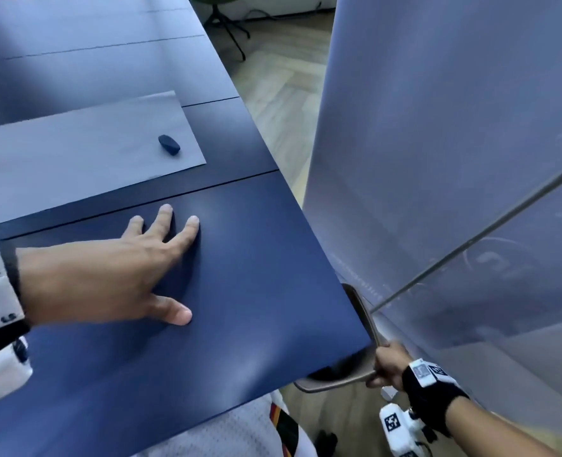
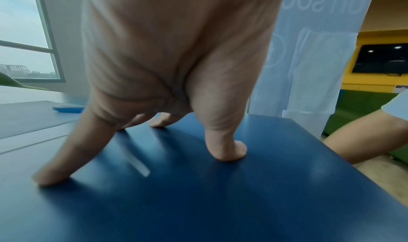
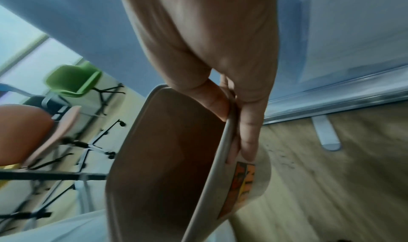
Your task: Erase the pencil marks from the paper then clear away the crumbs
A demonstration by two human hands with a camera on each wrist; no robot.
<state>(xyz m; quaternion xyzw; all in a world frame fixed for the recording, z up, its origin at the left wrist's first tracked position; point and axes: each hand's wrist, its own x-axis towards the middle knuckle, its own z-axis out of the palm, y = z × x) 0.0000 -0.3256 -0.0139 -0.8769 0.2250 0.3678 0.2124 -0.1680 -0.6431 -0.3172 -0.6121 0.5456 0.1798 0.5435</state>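
Note:
A grey sheet of paper [image 1: 75,153] lies at the far left of the blue table [image 1: 256,275]; no pencil marks show on it. A dark eraser [image 1: 169,145] rests near the sheet's right edge and appears as a blue shape [image 2: 67,109] in the left wrist view. My left hand [image 1: 177,265] presses flat on the table with fingers spread, fingertips [image 2: 227,151] touching the surface. My right hand [image 1: 385,361] pinches the rim of a brown tray [image 1: 355,379] held just under the table's near right corner. The thumb is inside the tray [image 3: 165,158] and the fingers outside. No crumbs are visible.
A tall translucent banner [image 1: 438,159] with a metal pole stands right of the table, close to the tray. Wooden floor [image 1: 289,110] lies between them. A black chair base [image 1: 230,24] is at the back; a green chair [image 3: 73,80] and further chair legs show under the table.

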